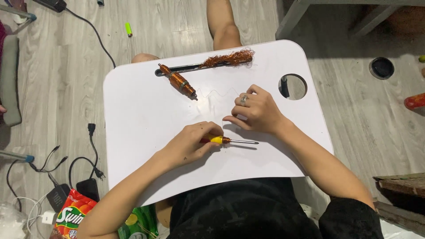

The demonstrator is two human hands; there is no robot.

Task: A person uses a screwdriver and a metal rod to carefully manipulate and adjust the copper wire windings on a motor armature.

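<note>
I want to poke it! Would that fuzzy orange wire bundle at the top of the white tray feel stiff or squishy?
Probably squishy: the copper wire tangle looks loose and airy. Likely very light, since its strands are hair-thin. It may snag rather than slide.

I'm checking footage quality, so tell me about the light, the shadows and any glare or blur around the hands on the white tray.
Head view: even, soft light; the white lap table is bright, slightly washed out. The screwdriver under the left hand casts a thin shadow just below its shaft. The right hand is sharp, no motion blur. Floor edges stay in focus.
</note>
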